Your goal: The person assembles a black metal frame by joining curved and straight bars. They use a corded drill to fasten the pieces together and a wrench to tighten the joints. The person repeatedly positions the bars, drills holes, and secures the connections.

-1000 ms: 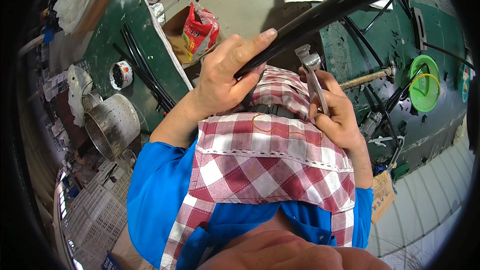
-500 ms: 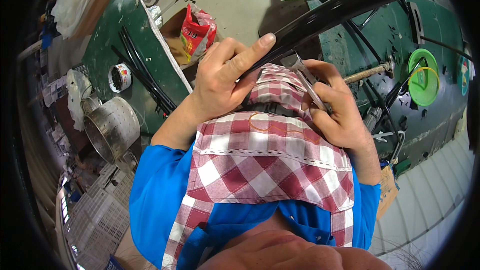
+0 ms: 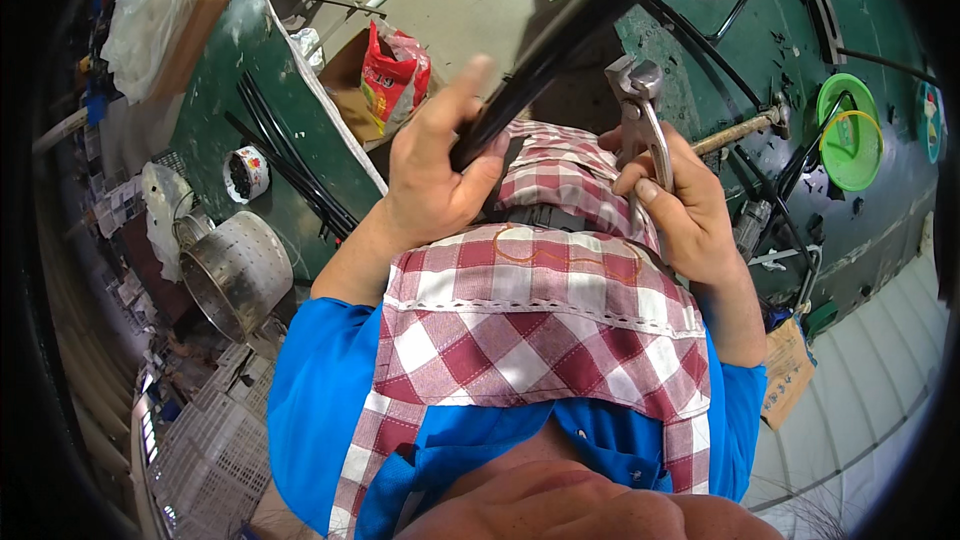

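Left hand [image 3: 435, 162] is closed on a long, glossy black tube [image 3: 565, 48] pointing toward half past one; right hand [image 3: 695, 205], at its three o'clock, clasps silver metal pliers [image 3: 653, 130].

Lettering on the red bag [image 3: 393, 78]; writing on the brown cardboard [image 3: 788, 376], apparently too small to read.

There's the left hand [image 3: 432, 168] curled, right hand [image 3: 692, 210] too!
Left index finger [image 3: 462, 95] juts far, blurred; bare forearms [image 3: 352, 252] slant inward from near
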`<state>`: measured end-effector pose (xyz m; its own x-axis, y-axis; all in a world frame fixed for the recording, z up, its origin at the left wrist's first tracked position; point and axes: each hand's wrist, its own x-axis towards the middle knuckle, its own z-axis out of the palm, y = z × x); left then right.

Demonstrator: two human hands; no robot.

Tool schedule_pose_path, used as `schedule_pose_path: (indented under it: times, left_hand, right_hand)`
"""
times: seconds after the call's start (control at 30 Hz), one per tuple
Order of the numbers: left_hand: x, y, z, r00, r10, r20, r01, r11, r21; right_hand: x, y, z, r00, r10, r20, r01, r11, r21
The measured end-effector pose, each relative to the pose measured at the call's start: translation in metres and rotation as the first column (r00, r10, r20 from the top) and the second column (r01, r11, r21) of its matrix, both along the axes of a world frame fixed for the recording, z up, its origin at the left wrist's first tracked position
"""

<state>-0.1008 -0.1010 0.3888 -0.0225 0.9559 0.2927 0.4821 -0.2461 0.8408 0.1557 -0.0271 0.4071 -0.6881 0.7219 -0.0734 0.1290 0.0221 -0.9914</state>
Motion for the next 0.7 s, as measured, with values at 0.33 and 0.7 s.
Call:
schedule_pose_path:
  times: [0.33, 0.7]
  left_hand:
    - [-0.004, 0.007, 0.006, 0.981, 0.009, -0.194, 0.034, 0.975, 0.218]
    - [-0.001, 0.003, 0.009, 0.953, 0.026, -0.301, 0.052, 0.967, 0.248]
  right_hand:
    - [-0.018, -0.007, -0.003, 0.996, 0.065, 0.06, -0.073, 0.989, 0.127]
    - [-0.022, -0.009, 0.002, 0.984, 0.018, 0.177, -0.065, 0.963, 0.263]
